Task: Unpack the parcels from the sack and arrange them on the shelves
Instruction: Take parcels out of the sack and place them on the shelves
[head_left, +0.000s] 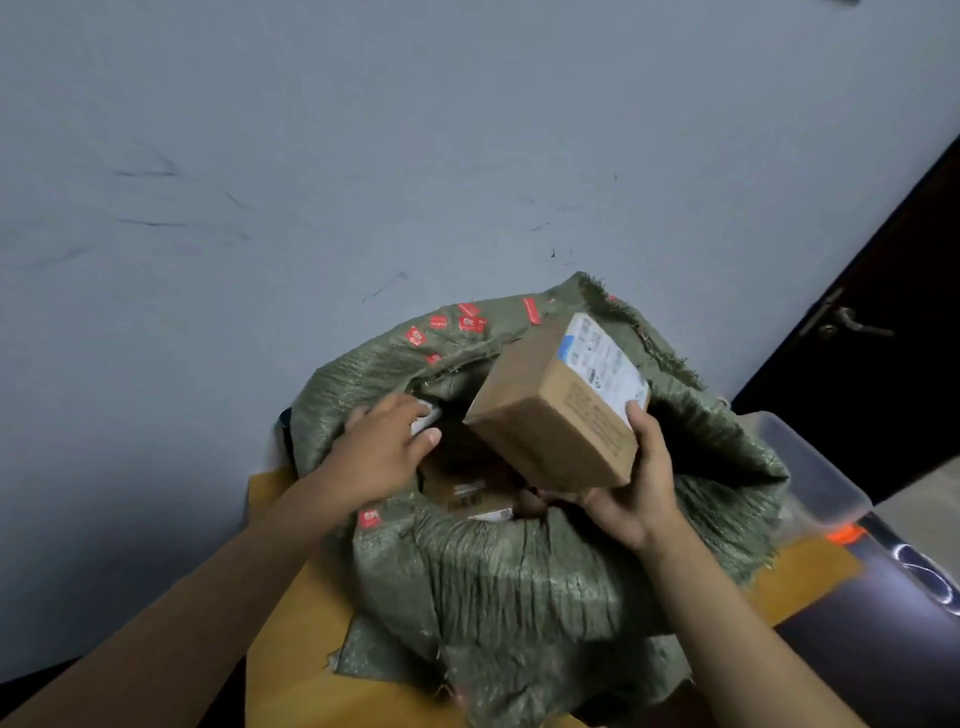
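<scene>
Two arms enter from the bottom edge of the head view, both bare along all of their visible length, with no sleeve or cuff showing anywhere below either wrist. The left hand (382, 449) wears no glove, ring or band, and the wrist just behind it carries no watch or strap. The right hand (636, 493) is likewise ungloved and unadorned, its short-trimmed thumbnail plain and unpainted, and the wrist and forearm behind it are uncovered down to the frame's bottom edge.
</scene>
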